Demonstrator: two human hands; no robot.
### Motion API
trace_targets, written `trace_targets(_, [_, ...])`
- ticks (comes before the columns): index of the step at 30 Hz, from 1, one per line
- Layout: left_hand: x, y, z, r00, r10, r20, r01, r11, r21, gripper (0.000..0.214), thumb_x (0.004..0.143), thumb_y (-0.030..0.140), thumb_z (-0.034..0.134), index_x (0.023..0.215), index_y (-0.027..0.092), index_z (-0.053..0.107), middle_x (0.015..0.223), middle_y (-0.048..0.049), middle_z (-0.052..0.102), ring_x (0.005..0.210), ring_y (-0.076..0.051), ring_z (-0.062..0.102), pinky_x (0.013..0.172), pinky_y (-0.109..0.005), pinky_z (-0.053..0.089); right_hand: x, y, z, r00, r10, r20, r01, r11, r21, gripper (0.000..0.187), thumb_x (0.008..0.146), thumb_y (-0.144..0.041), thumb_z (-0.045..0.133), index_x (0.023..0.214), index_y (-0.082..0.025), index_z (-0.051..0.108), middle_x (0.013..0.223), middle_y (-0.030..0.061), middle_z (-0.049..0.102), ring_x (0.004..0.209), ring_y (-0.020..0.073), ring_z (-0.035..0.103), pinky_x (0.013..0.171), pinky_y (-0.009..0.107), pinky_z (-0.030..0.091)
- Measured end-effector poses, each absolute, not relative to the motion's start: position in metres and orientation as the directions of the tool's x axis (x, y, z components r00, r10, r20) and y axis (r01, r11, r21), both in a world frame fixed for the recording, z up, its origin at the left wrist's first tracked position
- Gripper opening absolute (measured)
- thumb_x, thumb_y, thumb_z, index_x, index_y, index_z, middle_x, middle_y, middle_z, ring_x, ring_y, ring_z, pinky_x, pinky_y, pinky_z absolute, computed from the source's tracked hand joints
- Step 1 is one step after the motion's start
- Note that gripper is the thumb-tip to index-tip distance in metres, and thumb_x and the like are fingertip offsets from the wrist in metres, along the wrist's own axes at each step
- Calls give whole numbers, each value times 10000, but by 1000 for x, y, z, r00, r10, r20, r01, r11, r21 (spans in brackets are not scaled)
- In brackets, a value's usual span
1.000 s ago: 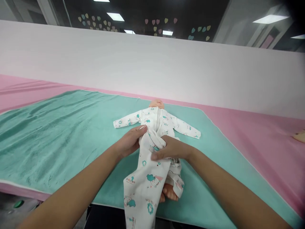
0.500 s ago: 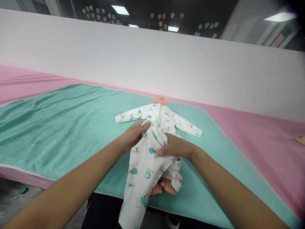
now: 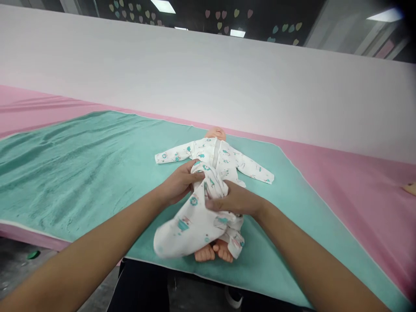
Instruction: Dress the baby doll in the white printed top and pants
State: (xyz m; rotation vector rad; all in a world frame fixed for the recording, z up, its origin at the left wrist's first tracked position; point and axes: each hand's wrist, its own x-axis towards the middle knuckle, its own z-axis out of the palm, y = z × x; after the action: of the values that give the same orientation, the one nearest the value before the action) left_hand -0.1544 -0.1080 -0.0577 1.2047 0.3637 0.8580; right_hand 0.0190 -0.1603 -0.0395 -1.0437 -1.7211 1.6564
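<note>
A baby doll lies on its back, head toward the wall, in a white baby outfit printed with small teal figures. Both sleeves are spread sideways. One loose trouser leg of the same cloth is bunched at its upper end, its lower end swinging toward the left, blurred. My left hand pinches the bunched cloth from the left. From the right, my right hand is closed on it too, thumb on top. The doll's bare feet show below; its legs are mostly hidden by cloth.
A teal blanket lies under the doll over a pink surface. Behind it rises a white wall. The front edge is close to my dark-clothed legs. A green object lies on the floor at left.
The loose trouser leg, which hung down past the front edge, has been drawn up and shortened in my hands. Its end has swung up and left. More of the doll's feet shows.
</note>
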Motion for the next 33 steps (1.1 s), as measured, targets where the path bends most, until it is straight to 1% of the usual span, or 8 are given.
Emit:
trace_targets(3, [-153, -110, -57, 643, 743, 184, -437, 159, 885, 333, 738, 263, 641, 1040, 146, 566, 793, -51, 641, 664, -154, 597, 607, -247, 456, 15, -162, -37, -574, 807, -141, 186, -39, -982, 396, 605, -331, 763, 952, -185, 639, 954, 43, 660, 912, 213, 596, 796, 351, 483])
trace_targets(7, [-159, -108, -54, 745, 663, 72, -275, 207, 939, 279, 743, 332, 639, 917, 115, 625, 722, -50, 642, 578, -120, 569, 515, -203, 418, 17, -159, -49, -407, 913, 18, -200, -69, -977, 375, 699, -409, 677, 985, -173, 622, 936, 56, 665, 862, 202, 620, 774, 350, 497])
trace_targets(10, [-163, -109, -53, 817, 576, -24, -93, 174, 980, 233, 664, 268, 716, 812, 98, 655, 710, -45, 654, 587, -127, 577, 514, -203, 417, 21, -156, -58, -369, 927, 67, -329, -63, -942, 419, 721, -469, 634, 1002, -158, 619, 893, 71, 669, 842, 212, 623, 738, 349, 502])
trace_targets(13, [-161, -111, -55, 776, 630, 16, -177, 194, 965, 235, 681, 264, 701, 846, 101, 661, 750, -61, 672, 644, -161, 611, 605, -254, 463, 22, -157, -57, -409, 910, 70, -275, -50, -960, 457, 708, -506, 630, 1016, -168, 615, 893, 66, 666, 848, 210, 617, 736, 346, 497])
trace_targets(18, [-153, -112, -60, 668, 736, 109, -407, 239, 881, 320, 773, 330, 605, 1020, 126, 613, 784, -82, 679, 697, -203, 637, 659, -305, 490, 15, -163, -40, -568, 815, -115, 141, -41, -989, 380, 604, -350, 758, 924, -183, 642, 901, 38, 658, 865, 194, 596, 755, 325, 483])
trace_targets(21, [-152, -115, -57, 658, 747, 92, -377, 222, 899, 342, 764, 347, 612, 1013, 113, 607, 768, -84, 674, 677, -198, 630, 630, -294, 487, 10, -166, -38, -553, 828, -91, 74, -61, -995, 341, 595, -303, 761, 887, -176, 641, 893, 36, 656, 843, 189, 601, 738, 323, 493])
trace_targets(26, [-149, -121, -49, 578, 812, 81, -189, 37, 981, 276, 713, 336, 654, 899, 133, 626, 695, -12, 646, 620, -154, 581, 572, -244, 448, 13, -167, -50, -478, 878, 23, -305, -141, -942, 297, 638, -282, 713, 880, -128, 631, 783, 51, 667, 723, 169, 619, 680, 301, 505])
trace_targets(33, [-137, -122, -58, 430, 863, 264, -40, -274, 961, 163, 710, 298, 622, 772, 147, 625, 764, -1, 644, 708, -154, 557, 638, -235, 431, 18, -167, -61, -668, 744, -6, -326, -300, -896, 375, 539, -331, 755, 820, -112, 637, 715, 52, 659, 646, 162, 616, 631, 287, 500])
